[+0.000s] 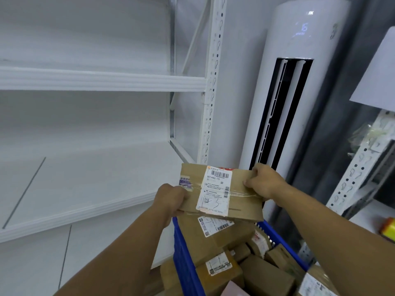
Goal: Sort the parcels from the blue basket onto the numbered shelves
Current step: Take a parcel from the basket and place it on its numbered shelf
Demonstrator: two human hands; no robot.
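— What's the biggest thing here?
— The white shelves (102, 82), on the left. A tall white cooler (299, 92) stands just right of them.
— And the blue basket (183, 253)?
— Down low, under the hands, full of brown boxes (267, 276). Its bottom is cut off, so I can't count them.
— Where's the parcel (243, 208)?
— Up in the air, above the basket, near the front edge of the lower shelf. It's flat and long. Its long side runs left to right, from one hand to the other.
— Who's holding it?
— Both. The left hand (171, 197) grips the left end. The right hand (263, 182) pinches the far right corner.
— Which hand is closer to the shelves?
— The left one. I think the parcel must go left and forward to land there.
— Which shelf?
— Hard to say. The label (215, 189) has a number drawn on it, maybe a 3, but it's scribbly. And I see no numbers on the shelves.
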